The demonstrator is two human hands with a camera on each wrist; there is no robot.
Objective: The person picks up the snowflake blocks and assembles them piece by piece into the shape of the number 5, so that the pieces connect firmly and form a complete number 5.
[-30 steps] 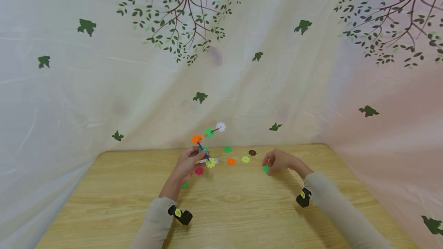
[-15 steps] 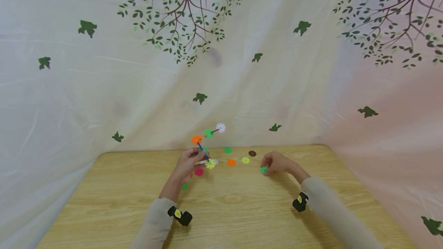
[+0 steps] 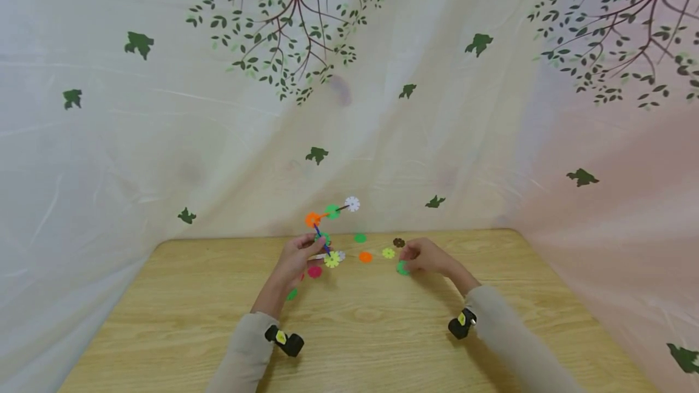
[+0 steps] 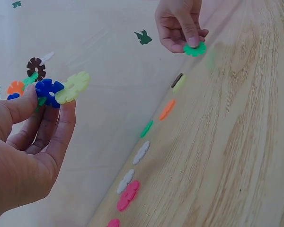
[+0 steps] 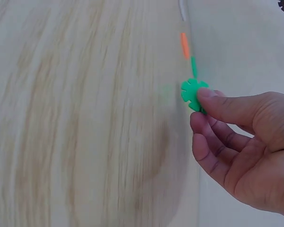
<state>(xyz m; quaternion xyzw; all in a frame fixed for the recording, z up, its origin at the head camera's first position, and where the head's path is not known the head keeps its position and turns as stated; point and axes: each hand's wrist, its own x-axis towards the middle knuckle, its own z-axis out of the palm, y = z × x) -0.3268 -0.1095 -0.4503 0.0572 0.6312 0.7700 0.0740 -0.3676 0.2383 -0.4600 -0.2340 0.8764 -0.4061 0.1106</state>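
My left hand (image 3: 295,259) pinches a chain of interlocked, notched plastic flower discs above the table. In the head view the chain runs from a pale yellow disc (image 3: 332,259) through blue and green to an orange disc (image 3: 312,219), then green and brown, with a white disc (image 3: 352,204) at its far end. The left wrist view shows a blue disc (image 4: 49,92) by the thumb, joined to the yellow one. My right hand (image 3: 430,258) pinches a single green notched disc (image 5: 193,94) between thumb and fingers, apart from the chain.
On the wooden table (image 3: 371,338) lie loose discs: orange (image 3: 365,257), yellow (image 3: 388,253), brown (image 3: 399,242), green (image 3: 360,238), and pink (image 3: 314,272), plus white ones. A printed cloth (image 3: 246,138) hangs behind the table's far edge.
My right hand has moved left with the green disc, closer to the loose yellow and brown discs. The left hand and its chain have stayed nearly still.
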